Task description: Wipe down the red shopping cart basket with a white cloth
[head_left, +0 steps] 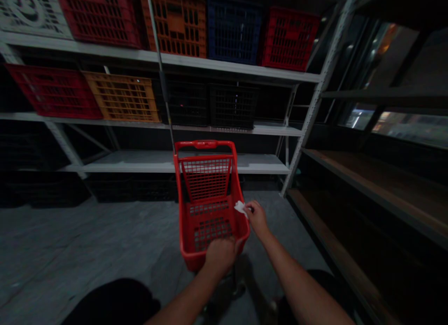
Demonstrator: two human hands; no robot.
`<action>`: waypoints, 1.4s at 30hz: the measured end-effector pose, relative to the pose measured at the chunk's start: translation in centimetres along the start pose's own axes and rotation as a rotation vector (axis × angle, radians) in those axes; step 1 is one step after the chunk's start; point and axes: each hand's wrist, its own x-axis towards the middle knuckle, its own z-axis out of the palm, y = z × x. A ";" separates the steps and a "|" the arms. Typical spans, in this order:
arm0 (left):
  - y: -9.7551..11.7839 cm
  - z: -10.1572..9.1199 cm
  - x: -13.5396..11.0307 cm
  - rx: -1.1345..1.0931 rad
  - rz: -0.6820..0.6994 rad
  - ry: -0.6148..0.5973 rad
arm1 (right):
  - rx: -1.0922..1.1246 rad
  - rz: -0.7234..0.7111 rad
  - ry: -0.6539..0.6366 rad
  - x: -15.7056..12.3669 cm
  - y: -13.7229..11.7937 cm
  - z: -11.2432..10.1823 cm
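Observation:
A red plastic shopping cart (187, 213) stands upright in front of me, its handle at the far end and its basket empty. My left hand (221, 255) is closed over the near rim of the basket, toward its right corner. At the cart's right side, my right hand (256, 214) pinches a small crumpled white piece, like tissue or cloth (241, 207). The white piece is at the right side rim; whether it touches the plastic I cannot tell. A thin pole (164, 92) rises from the left end of the cart's handle.
Behind the cart, a white metal shelf rack (133, 162) carries plastic crates, among them an orange crate (122, 97) and a blue crate (234, 31). Dark wooden shelves (378, 190) run close along the right. Grey concrete floor (115, 241) lies around the cart.

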 end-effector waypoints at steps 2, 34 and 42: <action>-0.2 0.1 -0.1 -0.001 -0.003 0.001 | 0.029 0.014 -0.008 -0.8 0.0 0.0; -8.0 -0.8 -2.4 0.055 0.222 0.050 | 0.082 0.040 -0.059 -2.2 -3.8 1.5; -10.8 -1.0 -3.0 0.041 0.269 0.039 | 0.403 0.130 -0.052 -1.6 -5.1 0.6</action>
